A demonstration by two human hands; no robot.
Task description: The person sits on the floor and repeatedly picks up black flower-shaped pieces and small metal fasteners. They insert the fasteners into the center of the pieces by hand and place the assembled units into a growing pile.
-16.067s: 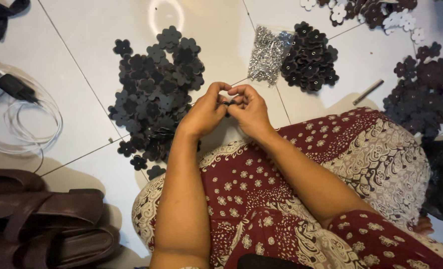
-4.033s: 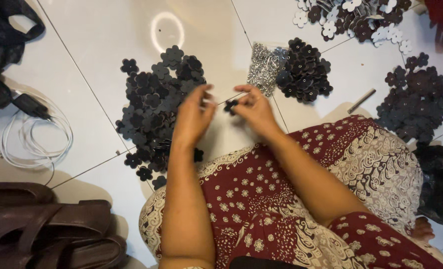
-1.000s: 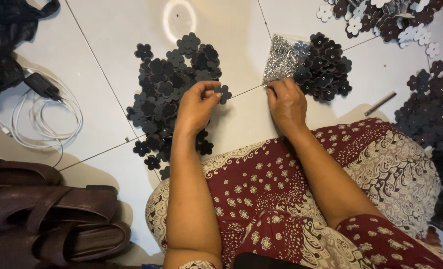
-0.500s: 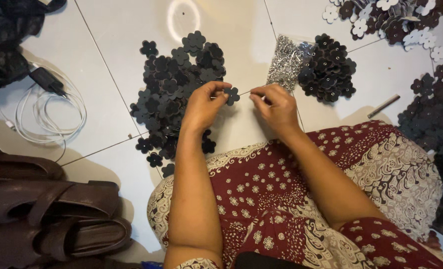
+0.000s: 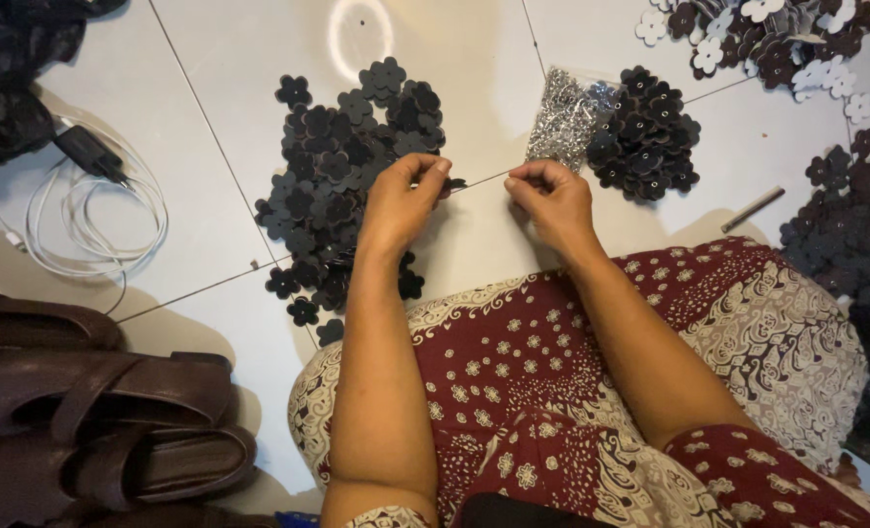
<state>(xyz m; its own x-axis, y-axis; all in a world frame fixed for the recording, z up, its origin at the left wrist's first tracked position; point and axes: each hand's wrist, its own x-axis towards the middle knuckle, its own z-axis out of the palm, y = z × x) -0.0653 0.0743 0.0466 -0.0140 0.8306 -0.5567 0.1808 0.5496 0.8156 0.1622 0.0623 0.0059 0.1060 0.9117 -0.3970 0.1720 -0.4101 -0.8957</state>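
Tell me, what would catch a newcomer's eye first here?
Probably the two hands at the centre: the left hand pinches a dark flower-shaped piece, the right hand is closed beside it. Behind the left hand a big heap of dark flower pieces spreads over the white tiled floor.

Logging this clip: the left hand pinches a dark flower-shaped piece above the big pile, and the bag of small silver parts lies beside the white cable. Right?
Not quite. The head view shows the bag of silver parts beside the smaller flower pile, far from the white cable. The left hand does pinch a dark flower piece above the big pile.
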